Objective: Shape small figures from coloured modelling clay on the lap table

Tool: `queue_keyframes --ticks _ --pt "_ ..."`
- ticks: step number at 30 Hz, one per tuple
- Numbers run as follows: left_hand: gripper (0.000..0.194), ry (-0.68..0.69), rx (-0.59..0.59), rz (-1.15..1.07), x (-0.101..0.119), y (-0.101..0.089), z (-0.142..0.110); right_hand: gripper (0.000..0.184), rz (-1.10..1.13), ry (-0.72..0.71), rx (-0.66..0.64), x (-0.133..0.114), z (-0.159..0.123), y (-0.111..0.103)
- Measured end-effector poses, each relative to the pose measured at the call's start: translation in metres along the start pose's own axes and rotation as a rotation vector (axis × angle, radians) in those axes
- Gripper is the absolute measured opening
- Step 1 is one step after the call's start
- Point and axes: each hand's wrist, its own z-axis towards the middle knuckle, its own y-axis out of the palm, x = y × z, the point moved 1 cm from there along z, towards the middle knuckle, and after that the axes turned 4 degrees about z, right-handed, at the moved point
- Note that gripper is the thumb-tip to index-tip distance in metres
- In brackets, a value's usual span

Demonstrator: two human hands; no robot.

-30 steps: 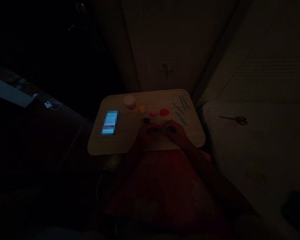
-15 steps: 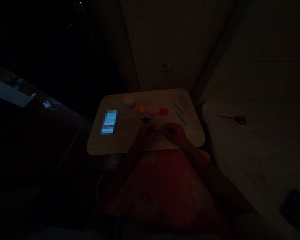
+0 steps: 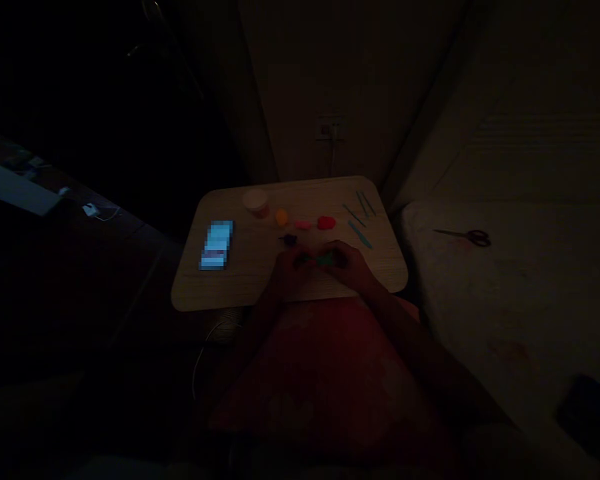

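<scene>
Over the front part of a small wooden table [image 3: 240,287], my left hand [image 3: 291,268] and my right hand [image 3: 347,263] meet around a green lump of modelling clay [image 3: 325,259]. Fingers of both hands are closed on it, and part of the lump is covered by them. Just beyond my left hand lies a dark purple lump [image 3: 290,239]. Farther back, an orange lump [image 3: 281,217], a pink piece [image 3: 303,225] and a red lump [image 3: 326,223] sit in a row. The dim light hides finger detail.
Several thin blue-green modelling tools [image 3: 360,235] lie at the table's right. A lidded tub [image 3: 257,203] stands at the back left, and a phone with a lit, blurred screen [image 3: 217,245] lies at the left. Scissors [image 3: 475,237] rest on a pale surface to the right.
The green clay, barely visible half a second ago, shows more broadly between my fingers now. Both hands stay in nearly the same place; the whole view has shifted slightly.
</scene>
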Motion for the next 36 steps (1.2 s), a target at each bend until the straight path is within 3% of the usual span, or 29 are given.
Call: queue_keyframes --ticks 3,8,11,17,23,27,31,36 --pt "0.015 -0.032 0.042 -0.001 0.0 -0.001 0.0 0.036 0.012 0.073 -0.015 0.001 -0.002 0.001" --pt "0.023 -0.068 0.066 0.034 0.004 -0.002 0.0 0.023 0.011 0.13 0.039 0.004 -0.003 0.001" --pt "0.023 -0.058 0.036 -0.018 0.005 -0.003 -0.001 0.019 -0.025 0.164 0.078 0.004 -0.004 0.0" --pt "0.025 0.01 -0.06 -0.193 0.002 -0.005 -0.002 0.027 -0.066 0.18 0.15 0.007 -0.005 -0.002" --pt "0.029 -0.001 -0.038 -0.034 -0.001 0.002 0.001 0.015 -0.06 0.126 0.029 0.007 -0.003 -0.001" --pt "0.034 0.029 -0.026 0.096 -0.004 0.004 0.003 0.022 0.069 0.032 -0.096 0.001 -0.005 -0.001" --pt "0.02 0.114 0.006 0.167 -0.002 0.003 0.004 0.04 0.198 0.133 -0.068 0.003 -0.007 0.002" --pt "0.018 0.173 -0.04 0.217 0.003 0.001 0.002 0.042 -0.026 0.154 -0.029 -0.001 -0.005 0.005"
